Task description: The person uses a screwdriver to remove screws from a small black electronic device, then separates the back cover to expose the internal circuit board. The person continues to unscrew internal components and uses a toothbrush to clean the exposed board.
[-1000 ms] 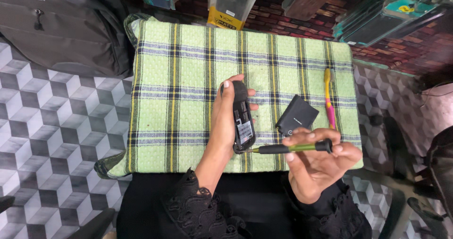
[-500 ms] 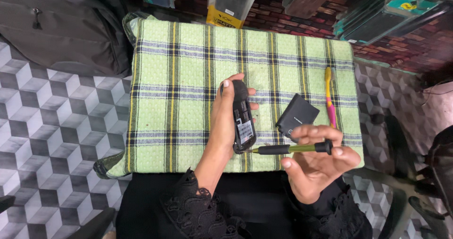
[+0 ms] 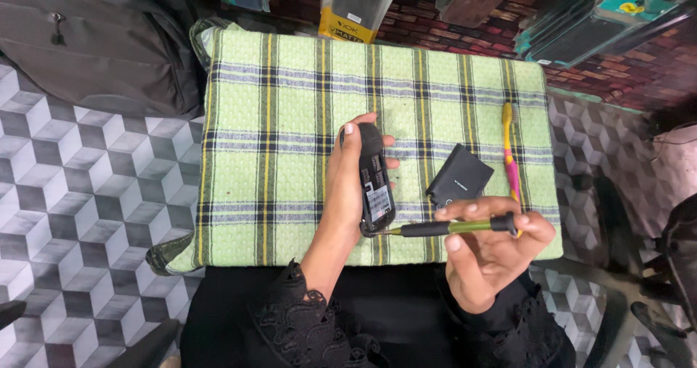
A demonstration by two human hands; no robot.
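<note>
Head view, items listed from largest to smallest.

Bag point(image 3: 87, 41): grey, soft, set on the patterned floor at upper left, touching the corner of the towel.

Towel point(image 3: 290, 157): green plaid, spread over a cushion-like tabletop; soft, likely to give under pressure, so small parts would be steadied in the hand rather than pressed into it.

Left hand point(image 3: 347, 186): clamped around the phone, thumb along one long edge, fingertips wrapped over the other.

Right hand point(image 3: 486, 255): closed on the screwdriver handle, thumb and fingers pinching it from both sides.

Phone point(image 3: 376, 183): small black handset, back uncovered, a white label visible inside; held tilted on edge above the towel's middle. Judged light and stiff, with smooth plastic that may slip; best gripped by the long sides, as is being done, clear of the open cavity, whose contents are probably fragile.

Back cover point(image 3: 459, 175): flat black piece lying on the towel just right of the phone; judged thin and light, liftable by its edges.

Toothbrush point(image 3: 510, 157): yellow and pink, lying lengthwise near the towel's right edge.

Screwdriver point(image 3: 450, 228): slim, green and black handle, tip set against the phone's lower end. Judged rigid and light; the grooved handle offers the sure hold.
</note>
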